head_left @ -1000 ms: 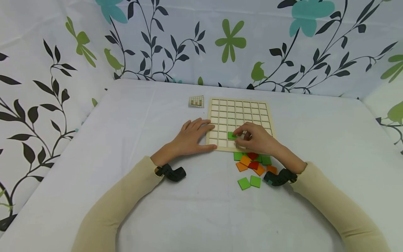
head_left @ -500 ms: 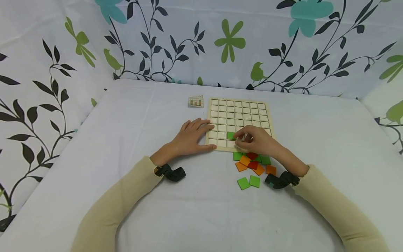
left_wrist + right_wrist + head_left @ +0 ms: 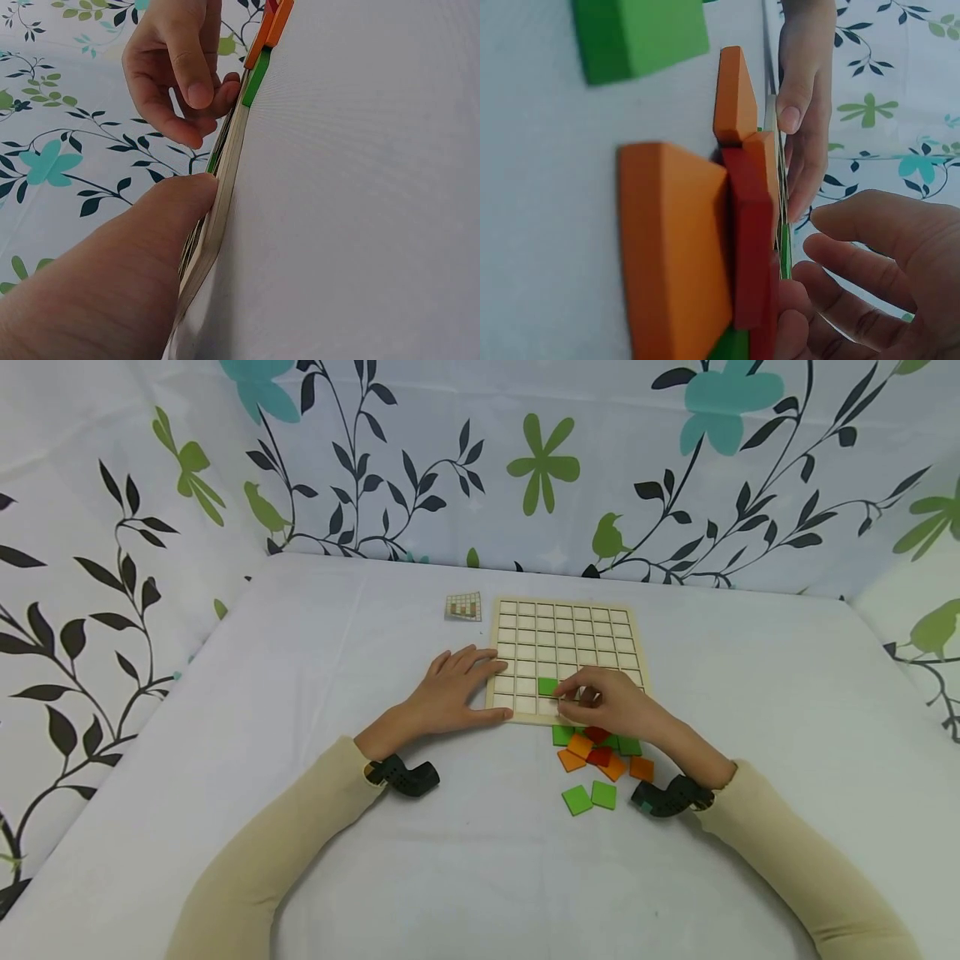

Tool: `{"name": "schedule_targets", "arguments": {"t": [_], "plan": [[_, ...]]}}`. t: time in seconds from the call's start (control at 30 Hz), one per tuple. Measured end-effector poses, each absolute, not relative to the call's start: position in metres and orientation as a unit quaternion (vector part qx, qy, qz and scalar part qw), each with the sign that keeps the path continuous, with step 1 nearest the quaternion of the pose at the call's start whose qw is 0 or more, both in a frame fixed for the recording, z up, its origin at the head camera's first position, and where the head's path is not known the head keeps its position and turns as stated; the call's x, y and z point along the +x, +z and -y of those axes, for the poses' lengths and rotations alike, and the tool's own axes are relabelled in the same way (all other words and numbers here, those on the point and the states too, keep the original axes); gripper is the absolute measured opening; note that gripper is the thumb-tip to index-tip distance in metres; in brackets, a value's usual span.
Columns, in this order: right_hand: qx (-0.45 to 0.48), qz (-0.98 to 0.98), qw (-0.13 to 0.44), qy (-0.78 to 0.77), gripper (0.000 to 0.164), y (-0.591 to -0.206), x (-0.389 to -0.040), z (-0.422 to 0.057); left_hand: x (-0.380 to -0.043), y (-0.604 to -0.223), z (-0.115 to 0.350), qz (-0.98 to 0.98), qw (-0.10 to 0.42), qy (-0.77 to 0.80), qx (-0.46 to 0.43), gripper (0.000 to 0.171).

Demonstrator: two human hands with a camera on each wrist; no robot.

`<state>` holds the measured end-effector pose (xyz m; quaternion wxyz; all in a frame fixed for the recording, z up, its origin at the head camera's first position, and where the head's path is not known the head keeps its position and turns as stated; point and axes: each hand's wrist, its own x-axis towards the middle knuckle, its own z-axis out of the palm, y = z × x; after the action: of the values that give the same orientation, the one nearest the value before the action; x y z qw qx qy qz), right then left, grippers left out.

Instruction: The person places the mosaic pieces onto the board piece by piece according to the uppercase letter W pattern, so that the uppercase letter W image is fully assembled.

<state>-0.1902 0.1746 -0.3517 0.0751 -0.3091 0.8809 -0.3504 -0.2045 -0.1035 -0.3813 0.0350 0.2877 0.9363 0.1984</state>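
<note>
A pale wooden grid board [image 3: 536,639] lies on the white cloth, with one green tile [image 3: 547,686] in a cell near its front. My left hand [image 3: 453,695] rests with spread fingers at the board's left edge, its thumb at the front left corner, as the left wrist view [image 3: 112,255] also shows. Over the board's front right part is my right hand [image 3: 611,700], fingers bent and index fingertip right at the green tile's right edge. A gap with nothing in it shows between its thumb and index finger in the right wrist view.
Green, orange and red tiles [image 3: 580,745] lie in a loose pile against the board's front edge, below the right hand. Two green tiles [image 3: 577,800] lie apart, closer to the person. Behind the board's left corner is a small printed grid card [image 3: 463,607]. A patterned cloth [image 3: 420,460] stands behind.
The right fingertips have slid slightly off the green tile toward its lower right edge; the tile stays in its cell. The left hand stays in place. The head view has shifted slightly.
</note>
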Motion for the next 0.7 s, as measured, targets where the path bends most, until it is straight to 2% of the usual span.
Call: {"name": "schedule_targets", "arguments": {"t": [0.7], "plan": [[-0.348,-0.853,0.124,-0.369,0.018,-0.3506,-0.188,-0.1831,-0.204,-0.3804,0.103,-0.936,0.037,0.201,0.286,0.074]]}}
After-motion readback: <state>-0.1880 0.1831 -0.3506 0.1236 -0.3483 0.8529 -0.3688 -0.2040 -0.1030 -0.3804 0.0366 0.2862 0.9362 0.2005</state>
